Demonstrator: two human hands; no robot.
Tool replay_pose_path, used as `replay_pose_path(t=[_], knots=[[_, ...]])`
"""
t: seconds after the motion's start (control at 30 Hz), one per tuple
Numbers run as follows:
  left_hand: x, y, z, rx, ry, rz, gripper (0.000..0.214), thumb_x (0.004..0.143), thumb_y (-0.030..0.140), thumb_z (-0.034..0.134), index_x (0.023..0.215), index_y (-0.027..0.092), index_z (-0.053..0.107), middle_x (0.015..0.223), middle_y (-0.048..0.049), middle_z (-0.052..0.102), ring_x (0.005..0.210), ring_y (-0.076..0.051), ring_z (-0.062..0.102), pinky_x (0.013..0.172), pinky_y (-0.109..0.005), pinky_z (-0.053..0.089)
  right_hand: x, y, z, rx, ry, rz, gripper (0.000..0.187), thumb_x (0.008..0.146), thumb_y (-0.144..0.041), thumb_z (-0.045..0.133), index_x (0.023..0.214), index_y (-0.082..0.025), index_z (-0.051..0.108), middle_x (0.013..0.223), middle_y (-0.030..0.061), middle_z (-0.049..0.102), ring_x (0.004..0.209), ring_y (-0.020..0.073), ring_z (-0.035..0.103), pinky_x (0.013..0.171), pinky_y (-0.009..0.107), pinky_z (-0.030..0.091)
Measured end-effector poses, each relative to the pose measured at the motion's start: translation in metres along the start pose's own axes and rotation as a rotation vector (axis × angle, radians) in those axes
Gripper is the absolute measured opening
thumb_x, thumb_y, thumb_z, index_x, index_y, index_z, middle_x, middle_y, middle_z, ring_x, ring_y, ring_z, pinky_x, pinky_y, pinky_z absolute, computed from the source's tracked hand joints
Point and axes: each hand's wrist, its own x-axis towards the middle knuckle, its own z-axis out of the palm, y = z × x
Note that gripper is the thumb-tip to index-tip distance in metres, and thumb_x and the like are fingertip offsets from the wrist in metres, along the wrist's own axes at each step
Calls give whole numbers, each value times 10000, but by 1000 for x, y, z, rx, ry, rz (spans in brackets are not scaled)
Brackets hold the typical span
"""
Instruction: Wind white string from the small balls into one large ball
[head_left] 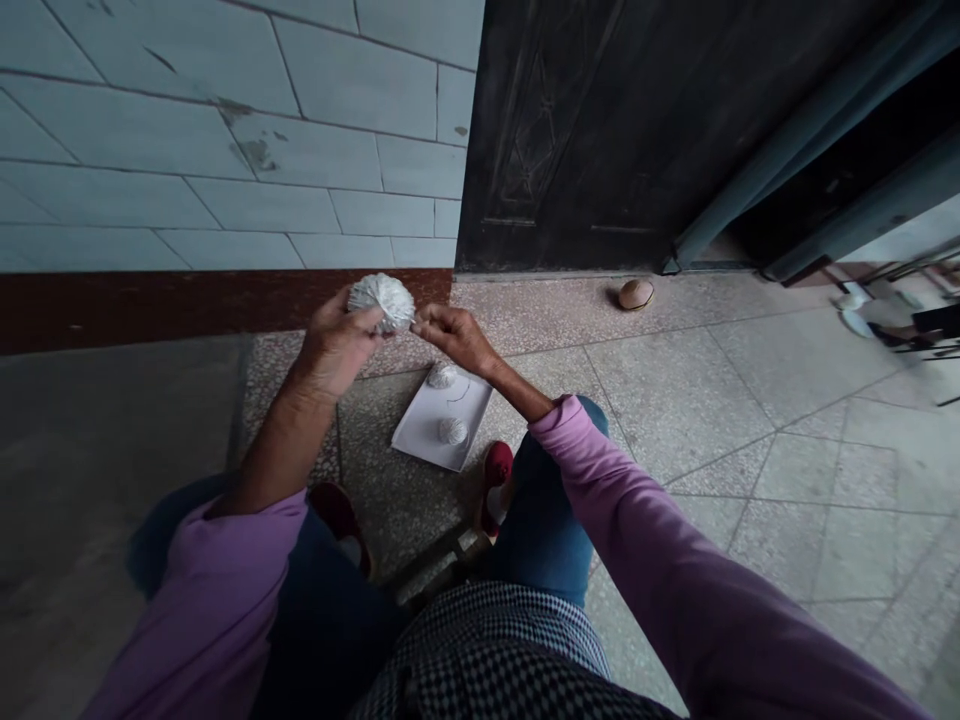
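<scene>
Head view, cupping thread ball [381, 300] in left hand [337, 345] grip, pinching narrow at its right edge with right hand [454, 338]; probably best keeping tension steady.

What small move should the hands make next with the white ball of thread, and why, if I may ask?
Probably lay one wrap round it: the left hand grips the white ball of thread, and the right hand pinches at its edge, as in winding.

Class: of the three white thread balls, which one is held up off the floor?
The biggest ball, in the left hand; the two smaller balls lie on the white sheet.
</scene>
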Motion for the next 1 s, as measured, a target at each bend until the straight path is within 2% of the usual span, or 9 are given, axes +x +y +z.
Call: replay_pose_path(t=[0.13, 0.23, 0.33, 0.43, 0.57, 0.67, 0.8, 0.9, 1.0], knots=[[16, -6, -18, 63, 136, 79, 806, 647, 434, 1175, 1197, 289, 603, 1172, -23, 782, 1206, -285, 722, 1042, -437, 629, -20, 5, 18, -71, -228, -110, 479, 1288, -595, 873, 980, -240, 776, 1042, 62, 814, 1056, 279, 776, 1031, 376, 547], [19, -9, -25, 160, 225, 89, 831, 609, 400, 1159, 1194, 275, 582, 1139, 1, 757, 1137, -252, 677, 1035, -411, 582, -29, 3, 23, -79, -292, -179, 462, 1329, -643, 791, 1076, -258, 828, 1128, 82, 850, 1113, 302, 825, 1104, 401, 578], [17, -12, -22, 314, 194, 55, 789, 598, 390, 1154, 1177, 263, 634, 1106, 1, 766, 1094, -257, 675, 984, -392, 554, -27, -2, 15, -98, -214, -163, 489, 1342, -683, 750, 1073, -275, 788, 1094, 73, 818, 1079, 304, 790, 1103, 411, 605], [11, -14, -12, 408, 70, -31, 690, 606, 402, 1151, 1134, 248, 732, 1065, -14, 799, 1038, -269, 699, 921, -384, 546, -17, -5, -3, -79, -75, -139, 573, 1347, -738, 708, 1014, -271, 711, 1054, 68, 766, 1052, 291, 741, 1092, 412, 611], [0, -9, 3, 284, -78, -115, 532, 686, 489, 1098, 1093, 252, 850, 1032, -47, 830, 962, -284, 747, 864, -378, 602, -3, 0, -20, -46, 70, -133, 627, 1371, -721, 655, 928, -279, 625, 985, 61, 679, 1014, 271, 677, 1050, 413, 589], [-6, -4, 10, 162, -136, -162, 539, 691, 483, 1109, 1118, 257, 869, 1070, -78, 852, 976, -298, 787, 850, -374, 653, 3, 5, -22, -31, 122, -98, 572, 1392, -594, 670, 914, -289, 597, 946, 57, 633, 986, 261, 627, 998, 403, 564], [-7, -3, 13, 90, -119, -140, 597, 673, 495, 1107, 1128, 277, 789, 1088, -75, 817, 1029, -311, 784, 890, -403, 672, 8, 9, -15, -5, 109, -99, 556, 1401, -526, 647, 903, -298, 550, 939, 32, 598, 971, 243, 581, 968, 387, 532], [-1, -4, 11, 38, -32, -65, 688, 629, 486, 1123, 1135, 298, 697, 1163, -76, 810, 1150, -334, 770, 958, -435, 667, 7, 8, -4, -34, 15, -67, 581, 1376, -613, 682, 906, -291, 571, 931, 22, 617, 989, 252, 609, 979, 379, 527], [4, -5, 3, 21, 77, -6, 769, 598, 446, 1132, 1156, 300, 622, 1203, -54, 794, 1208, -308, 725, 1007, -428, 627, -1, 3, 10, -78, -110, -63, 537, 1345, -558, 747, 915, -267, 612, 924, 15, 638, 985, 254, 647, 1013, 372, 517]])
